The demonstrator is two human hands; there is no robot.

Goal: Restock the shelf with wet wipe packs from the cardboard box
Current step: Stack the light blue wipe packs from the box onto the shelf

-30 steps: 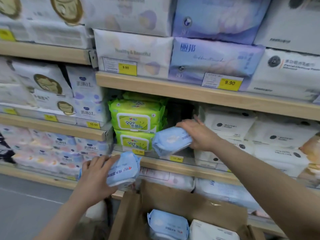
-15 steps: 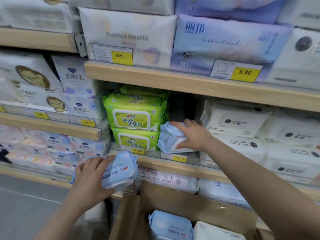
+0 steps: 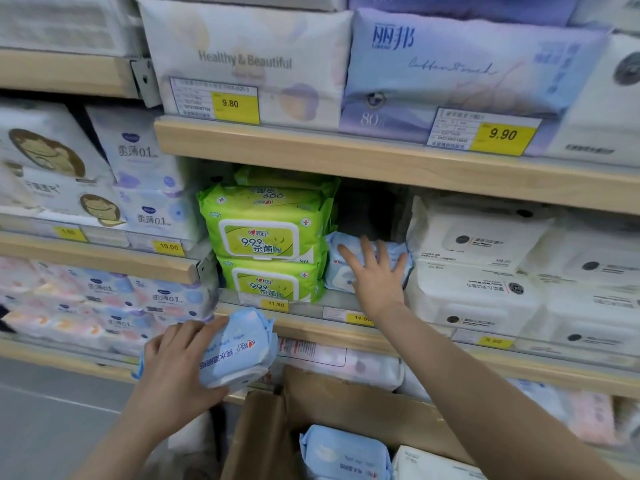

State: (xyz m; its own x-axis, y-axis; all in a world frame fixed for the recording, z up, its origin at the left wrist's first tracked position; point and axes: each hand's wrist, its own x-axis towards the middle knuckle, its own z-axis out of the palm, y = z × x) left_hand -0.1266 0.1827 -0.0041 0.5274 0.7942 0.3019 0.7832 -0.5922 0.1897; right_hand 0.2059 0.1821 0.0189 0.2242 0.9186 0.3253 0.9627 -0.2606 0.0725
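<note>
Wooden store shelf tiers hold stacked tissue packs. On the middle tier, a pale blue wet wipe pack lies near the front edge, between green packs printed "99.9" and white packs; the right hand presses it with straight, spread fingers. The left hand grips a second blue pack below that edge. Yellow tags read 9.80, 9.90, 11.90. Another blue pack lies in the cardboard box beneath.

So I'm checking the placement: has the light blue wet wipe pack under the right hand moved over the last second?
Yes. The light blue wet wipe pack went deeper into the gap beside the green wipe packs; the right hand presses it.
</note>
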